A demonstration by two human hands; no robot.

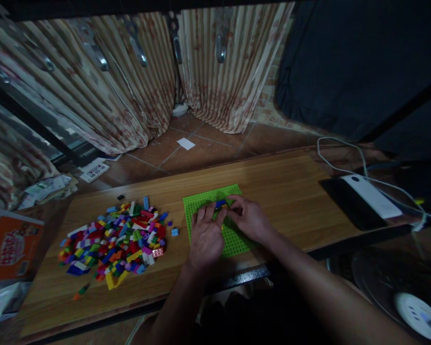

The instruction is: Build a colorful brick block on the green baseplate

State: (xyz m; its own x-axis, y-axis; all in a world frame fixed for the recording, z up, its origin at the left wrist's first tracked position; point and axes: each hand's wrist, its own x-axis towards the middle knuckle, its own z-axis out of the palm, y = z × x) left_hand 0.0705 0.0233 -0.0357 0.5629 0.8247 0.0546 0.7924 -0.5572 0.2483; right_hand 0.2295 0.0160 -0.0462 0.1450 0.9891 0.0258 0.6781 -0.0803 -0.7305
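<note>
Two hands, half-curled, touching blue brick

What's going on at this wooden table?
A person is working with bare hands at a green studded baseplate. The left hand is over the baseplate, its fingers close to a small blue brick; the fingertips of the right hand are at the brick's other side. Whether either hand grips it is too small to tell. A loose pile of colourful toy bricks lies to the left on the wooden table.
</note>
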